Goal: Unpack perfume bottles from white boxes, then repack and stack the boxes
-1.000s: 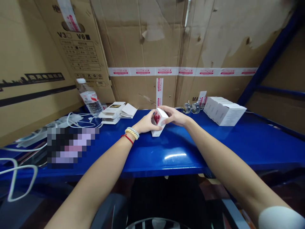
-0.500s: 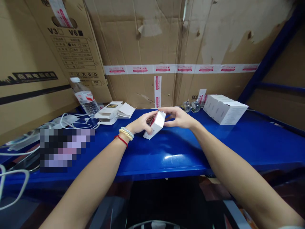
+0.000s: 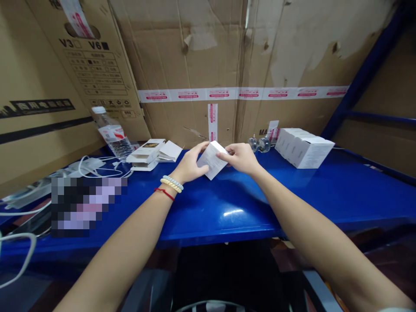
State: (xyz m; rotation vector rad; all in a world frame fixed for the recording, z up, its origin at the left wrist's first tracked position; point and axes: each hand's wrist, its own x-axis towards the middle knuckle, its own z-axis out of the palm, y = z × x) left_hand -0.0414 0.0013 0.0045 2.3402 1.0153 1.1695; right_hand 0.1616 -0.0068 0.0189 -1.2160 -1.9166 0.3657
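Note:
A small white box (image 3: 212,161) with faint print is held tilted between my two hands, over the middle of the blue table (image 3: 208,208). My left hand (image 3: 192,164) grips its left side, thumb on the near face and fingers behind. On the right side, my right hand (image 3: 241,157) has its thumb across the upper face and its fingers curled behind, partly hidden. To the right stands a row of several similar white boxes (image 3: 305,149). White flattened or opened cartons (image 3: 147,155) lie left of my hands.
A plastic water bottle (image 3: 112,134) stands at the back left, beside white cables (image 3: 97,171). Two small clear round objects (image 3: 264,144) sit near the back. Large cardboard sheets (image 3: 195,56) wall the rear, and a blue metal post (image 3: 360,69) rises at the right.
My right hand has closed onto the white box, which it stood beside earlier. The box has been turned, so a broad printed face now shows. The view has shifted slightly.

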